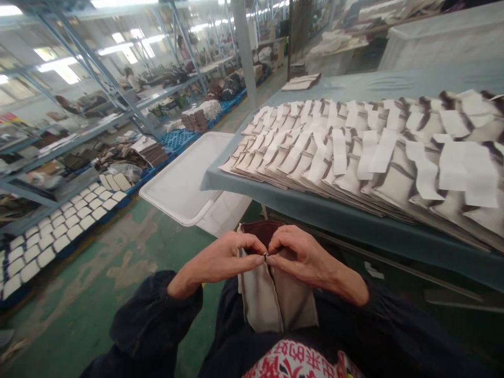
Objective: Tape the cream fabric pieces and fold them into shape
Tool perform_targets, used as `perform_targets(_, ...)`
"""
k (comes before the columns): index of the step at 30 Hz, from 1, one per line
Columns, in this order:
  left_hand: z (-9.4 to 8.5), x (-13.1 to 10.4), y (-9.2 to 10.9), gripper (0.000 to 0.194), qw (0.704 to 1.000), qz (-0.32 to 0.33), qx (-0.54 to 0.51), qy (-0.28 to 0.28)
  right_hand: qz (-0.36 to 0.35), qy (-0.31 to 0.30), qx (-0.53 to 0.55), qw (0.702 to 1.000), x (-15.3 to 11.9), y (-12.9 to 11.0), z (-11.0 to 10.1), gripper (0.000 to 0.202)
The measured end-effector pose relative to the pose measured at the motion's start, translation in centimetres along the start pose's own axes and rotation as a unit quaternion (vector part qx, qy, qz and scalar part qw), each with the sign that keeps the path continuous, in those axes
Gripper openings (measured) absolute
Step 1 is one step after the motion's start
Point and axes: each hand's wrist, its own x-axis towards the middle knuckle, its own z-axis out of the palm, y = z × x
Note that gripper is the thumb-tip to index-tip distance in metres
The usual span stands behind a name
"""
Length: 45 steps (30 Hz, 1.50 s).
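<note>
Beige fabric with a dark maroon inner side forms the sewn piece [262, 299], held upright at the lower centre of the frame, in front of the wearer's torso. The left hand [230, 257] is nearly closed, thumb and forefinger pinching the piece's upper edge beside a seam; the right hand [303, 254] pinches the same edge from the other side, its fingers curled, the two thumb tips almost meeting. Overlapping rows of similar pieces [291, 157], with white paper strips [339, 151] on top, cover much of the teal-covered table [271, 190] at the right. Left of the table's near corner lies a white plastic bin [181, 178]; pale rectangular pads [59, 231] occupy a low blue pallet [74, 252] at the lower left.
</note>
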Motion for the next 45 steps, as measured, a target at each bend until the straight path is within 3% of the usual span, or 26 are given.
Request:
perform_targets(11, 0.5, -0.1, -1.0, 0.017, 0.999, -0.046, -0.028, 0.008, 0.029, 0.020, -0.035, 0.999, 0.1, -0.2, 0.8, 0.001)
perform_targets(17, 0.5, -0.3, -1.2, 0.018, 0.999, -0.033, -0.035, 0.000, 0.032, -0.010, -0.004, 0.999, 0.0, 0.0, 0.6, 0.006)
perform_targets(24, 0.4, -0.6, -2.1, 0.018, 0.999, 0.030, -0.029, -0.001, 0.019, -0.001, 0.026, 0.999, -0.1, -0.2, 0.3, 0.006)
perform_targets(35, 0.8, -0.5, -3.2, 0.016, 0.999, 0.016, -0.042, 0.001, -0.029, 0.012, 0.027, 0.999, -0.2, 0.6, 0.7, 0.004)
perform_targets(38, 1.1, -0.5, -2.9, 0.013, 0.999, 0.012, -0.024, 0.018, -0.048, 0.010, 0.021, 0.999, -0.1, 0.6, 0.6, 0.007)
perform_targets(45, 1.5, -0.6, -1.6, 0.009, 0.990, 0.071, 0.089, 0.077, -0.078, 0.015, -0.038, 0.996, -0.1, 0.4, 0.4, 0.008)
